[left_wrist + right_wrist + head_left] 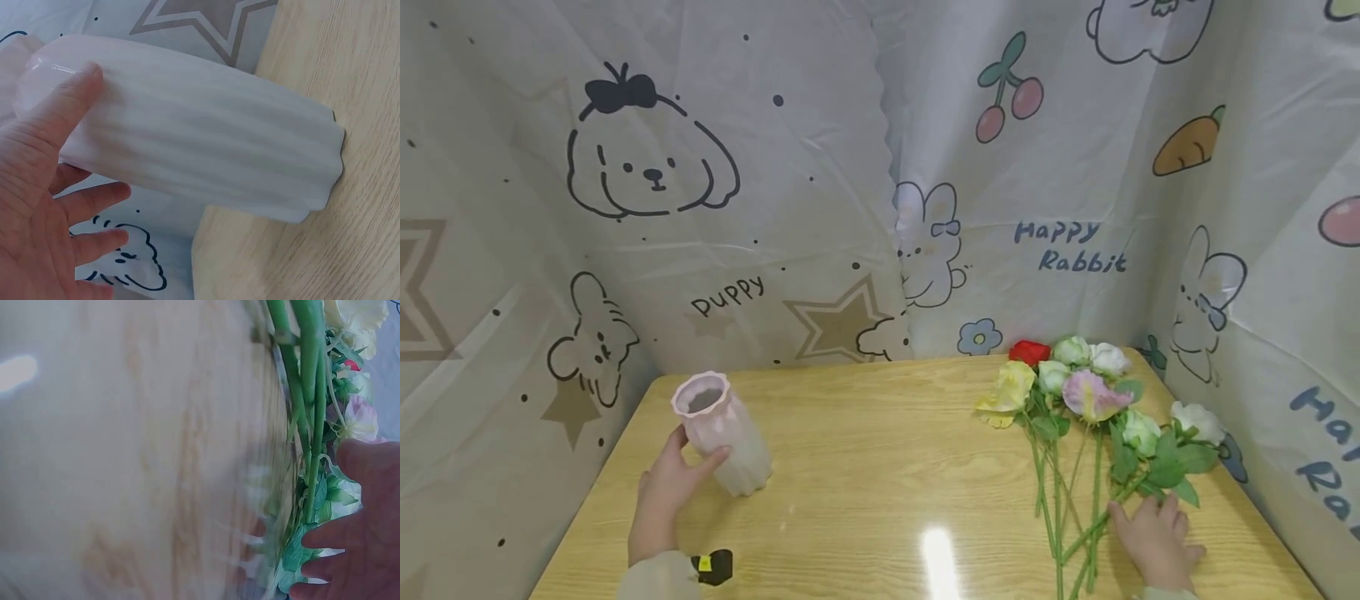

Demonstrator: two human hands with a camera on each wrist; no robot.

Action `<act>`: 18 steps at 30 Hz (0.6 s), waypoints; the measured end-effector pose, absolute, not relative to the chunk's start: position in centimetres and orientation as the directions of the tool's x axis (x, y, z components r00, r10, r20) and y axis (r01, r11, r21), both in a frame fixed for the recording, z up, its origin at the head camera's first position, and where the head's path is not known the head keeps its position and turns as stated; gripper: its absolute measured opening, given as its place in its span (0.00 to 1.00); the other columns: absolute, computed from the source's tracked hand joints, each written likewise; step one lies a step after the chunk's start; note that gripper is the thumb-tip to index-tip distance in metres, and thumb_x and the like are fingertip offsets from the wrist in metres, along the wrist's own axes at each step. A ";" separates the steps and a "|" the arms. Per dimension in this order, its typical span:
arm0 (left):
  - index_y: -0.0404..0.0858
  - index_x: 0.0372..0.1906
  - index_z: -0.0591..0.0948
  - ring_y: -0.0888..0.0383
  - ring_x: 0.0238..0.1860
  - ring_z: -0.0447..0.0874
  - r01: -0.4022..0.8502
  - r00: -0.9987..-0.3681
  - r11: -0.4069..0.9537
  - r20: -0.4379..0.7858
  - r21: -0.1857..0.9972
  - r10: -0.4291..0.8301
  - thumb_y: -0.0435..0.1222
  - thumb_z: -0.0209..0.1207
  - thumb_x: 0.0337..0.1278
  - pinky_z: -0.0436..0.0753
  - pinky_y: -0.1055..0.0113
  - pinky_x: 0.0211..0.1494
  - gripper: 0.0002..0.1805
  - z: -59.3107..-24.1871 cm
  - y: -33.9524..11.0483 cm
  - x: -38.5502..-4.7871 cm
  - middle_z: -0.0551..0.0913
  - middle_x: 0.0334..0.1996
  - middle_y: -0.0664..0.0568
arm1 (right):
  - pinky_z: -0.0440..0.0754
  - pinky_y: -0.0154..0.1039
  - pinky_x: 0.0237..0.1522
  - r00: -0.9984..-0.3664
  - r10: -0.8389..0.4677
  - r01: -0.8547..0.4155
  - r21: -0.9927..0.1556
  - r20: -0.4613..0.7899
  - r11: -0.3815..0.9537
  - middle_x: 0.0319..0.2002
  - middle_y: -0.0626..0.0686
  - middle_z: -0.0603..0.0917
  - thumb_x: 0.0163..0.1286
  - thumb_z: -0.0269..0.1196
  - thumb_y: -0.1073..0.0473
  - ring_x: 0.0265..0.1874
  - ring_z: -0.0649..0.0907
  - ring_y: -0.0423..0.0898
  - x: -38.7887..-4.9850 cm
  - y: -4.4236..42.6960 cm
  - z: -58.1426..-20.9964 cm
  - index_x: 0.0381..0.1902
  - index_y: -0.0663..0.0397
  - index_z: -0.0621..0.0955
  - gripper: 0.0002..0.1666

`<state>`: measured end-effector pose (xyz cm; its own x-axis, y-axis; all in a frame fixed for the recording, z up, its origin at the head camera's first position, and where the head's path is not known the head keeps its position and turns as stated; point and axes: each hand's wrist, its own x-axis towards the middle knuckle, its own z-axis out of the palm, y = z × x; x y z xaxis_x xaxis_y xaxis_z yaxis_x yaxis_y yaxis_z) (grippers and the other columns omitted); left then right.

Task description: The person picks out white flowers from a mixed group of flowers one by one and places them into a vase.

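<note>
1. At this remove, my landmark is the vase, at the table; I can't tell whether its base touches the top or is just above it.
2. My left hand grips its upper part, thumb across the near face. I'd want that hold firm but gentle, since the glossy wall could slip, with the mouth left uncovered.
3. The vase itself is pink at its scalloped rim, paling to white down a fluted body.
4. Well to the vase's right lie the flowers, red, yellow, pinkish, white and pale green, their stems bare lower down.
5. My right hand, also right of the vase, is spread beside the stems, gripping nothing; contact I can't tell. I'd pinch one stem singly, to avoid dragging its neighbours.
</note>
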<state>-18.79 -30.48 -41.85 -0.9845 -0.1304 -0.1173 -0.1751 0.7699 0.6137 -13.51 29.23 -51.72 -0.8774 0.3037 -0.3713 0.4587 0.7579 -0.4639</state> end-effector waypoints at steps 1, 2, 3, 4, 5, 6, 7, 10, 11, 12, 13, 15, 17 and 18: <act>0.30 0.67 0.45 0.31 0.62 0.49 -0.174 -0.985 0.770 -0.120 0.614 -0.127 0.62 0.51 0.50 0.36 0.30 0.53 0.53 -41.8 -30.5 -18.8 0.51 0.65 0.32 | 0.35 0.78 0.42 -0.875 0.309 0.463 -0.457 -0.374 0.760 0.57 0.81 0.33 0.60 0.38 0.26 0.55 0.36 0.77 -13.6 29.2 -51.7 0.57 0.86 0.48 0.61; 0.30 0.67 0.45 0.31 0.62 0.49 -0.172 -0.985 0.775 -0.123 0.608 -0.122 0.62 0.50 0.50 0.35 0.29 0.53 0.53 -41.6 -30.6 -18.8 0.51 0.65 0.33 | 0.35 0.78 0.42 -0.871 0.313 0.468 -0.450 -0.378 0.760 0.57 0.81 0.33 0.60 0.38 0.26 0.55 0.36 0.77 -13.6 29.1 -51.7 0.56 0.86 0.49 0.61; 0.30 0.67 0.47 0.31 0.61 0.50 -0.166 -0.986 0.784 -0.122 0.598 -0.116 0.63 0.50 0.49 0.35 0.29 0.52 0.52 -41.5 -30.7 -18.9 0.52 0.65 0.33 | 0.35 0.78 0.42 -0.869 0.315 0.472 -0.446 -0.382 0.761 0.57 0.82 0.34 0.60 0.38 0.26 0.55 0.37 0.77 -13.7 29.0 -51.8 0.56 0.87 0.49 0.61; 0.29 0.66 0.48 0.31 0.61 0.51 -0.160 -0.987 0.796 -0.122 0.583 -0.110 0.63 0.50 0.49 0.35 0.29 0.52 0.52 -41.4 -30.8 -18.9 0.53 0.64 0.33 | 0.35 0.79 0.42 -0.867 0.316 0.474 -0.441 -0.386 0.762 0.57 0.82 0.34 0.60 0.37 0.26 0.55 0.37 0.77 -13.7 28.9 -51.8 0.56 0.87 0.50 0.61; 0.29 0.66 0.48 0.31 0.61 0.51 -0.155 -0.987 0.809 -0.123 0.568 -0.102 0.63 0.50 0.49 0.36 0.28 0.52 0.52 -41.2 -30.9 -19.0 0.54 0.64 0.33 | 0.35 0.79 0.42 -0.863 0.316 0.478 -0.437 -0.393 0.762 0.57 0.82 0.35 0.60 0.37 0.26 0.55 0.37 0.77 -13.7 28.9 -51.8 0.56 0.87 0.50 0.61; 0.29 0.66 0.49 0.31 0.60 0.52 -0.147 -0.988 0.822 -0.123 0.551 -0.094 0.64 0.49 0.49 0.38 0.29 0.52 0.52 -41.1 -31.0 -19.1 0.55 0.63 0.32 | 0.36 0.78 0.42 -0.858 0.320 0.485 -0.429 -0.401 0.762 0.57 0.82 0.36 0.60 0.37 0.26 0.55 0.38 0.77 -13.8 28.8 -51.8 0.56 0.86 0.50 0.61; 0.28 0.65 0.49 0.30 0.60 0.53 -0.141 -0.988 0.829 -0.124 0.541 -0.087 0.64 0.49 0.49 0.41 0.30 0.53 0.52 -41.0 -31.2 -19.1 0.56 0.63 0.32 | 0.36 0.78 0.43 -0.853 0.324 0.492 -0.422 -0.409 0.762 0.57 0.82 0.37 0.60 0.36 0.26 0.55 0.39 0.77 -13.9 28.7 -51.7 0.57 0.86 0.50 0.61; 0.27 0.66 0.47 0.30 0.60 0.52 -0.105 -0.992 0.809 -0.119 0.579 -0.044 0.61 0.52 0.50 0.50 0.33 0.55 0.52 -41.0 -31.5 -19.3 0.56 0.62 0.30 | 0.41 0.78 0.43 -0.835 0.340 0.514 -0.393 -0.432 0.762 0.57 0.81 0.43 0.61 0.35 0.26 0.55 0.45 0.77 -14.1 28.4 -51.6 0.57 0.85 0.53 0.59; 0.27 0.66 0.46 0.30 0.60 0.52 -0.085 -0.994 0.780 -0.108 0.619 -0.023 0.58 0.54 0.51 0.52 0.35 0.55 0.51 -41.1 -31.6 -19.4 0.56 0.62 0.29 | 0.43 0.78 0.44 -0.830 0.348 0.522 -0.385 -0.437 0.762 0.56 0.80 0.45 0.61 0.35 0.26 0.55 0.47 0.76 -14.2 28.3 -51.6 0.56 0.84 0.55 0.58; 0.27 0.66 0.45 0.31 0.60 0.52 -0.062 -0.996 0.745 -0.092 0.664 -0.001 0.54 0.56 0.52 0.55 0.36 0.56 0.50 -41.2 -31.7 -19.5 0.56 0.62 0.29 | 0.45 0.77 0.43 -0.825 0.354 0.528 -0.375 -0.441 0.762 0.56 0.80 0.48 0.61 0.35 0.26 0.54 0.49 0.76 -14.3 28.2 -51.5 0.56 0.83 0.57 0.57; 0.27 0.66 0.44 0.31 0.61 0.51 -0.041 -0.997 0.705 -0.077 0.708 0.019 0.51 0.58 0.52 0.56 0.37 0.56 0.50 -41.3 -31.7 -19.5 0.55 0.62 0.28 | 0.46 0.77 0.43 -0.822 0.358 0.531 -0.369 -0.443 0.763 0.55 0.79 0.49 0.62 0.35 0.27 0.53 0.51 0.76 -14.3 28.2 -51.5 0.55 0.82 0.58 0.57; 0.26 0.65 0.44 0.32 0.61 0.51 0.002 -0.998 0.638 -0.038 0.770 0.049 0.45 0.60 0.51 0.55 0.38 0.58 0.49 -41.6 -31.8 -19.7 0.55 0.61 0.28 | 0.49 0.76 0.43 -0.817 0.365 0.537 -0.358 -0.446 0.764 0.54 0.79 0.52 0.62 0.35 0.27 0.52 0.53 0.76 -14.4 28.2 -51.5 0.54 0.81 0.61 0.55; 0.25 0.64 0.45 0.33 0.61 0.51 0.022 -0.998 0.605 -0.015 0.796 0.056 0.42 0.61 0.51 0.55 0.39 0.58 0.48 -41.8 -31.8 -19.8 0.55 0.60 0.28 | 0.49 0.76 0.43 -0.814 0.371 0.541 -0.354 -0.446 0.763 0.53 0.79 0.53 0.62 0.36 0.27 0.52 0.53 0.76 -14.5 28.1 -51.5 0.53 0.80 0.62 0.55; 0.25 0.64 0.45 0.33 0.61 0.52 0.018 -0.999 0.610 -0.015 0.792 0.049 0.43 0.62 0.50 0.55 0.39 0.58 0.48 -41.8 -31.8 -19.8 0.55 0.60 0.28 | 0.49 0.76 0.43 -0.813 0.373 0.543 -0.351 -0.447 0.763 0.53 0.79 0.53 0.62 0.36 0.27 0.52 0.53 0.76 -14.5 28.1 -51.6 0.53 0.80 0.63 0.54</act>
<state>-19.84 -31.81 -41.80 -0.9987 0.0488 -0.0154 0.0176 0.6104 0.7919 -14.53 28.09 -51.55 -0.8131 0.3729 -0.4470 0.5428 0.7629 -0.3511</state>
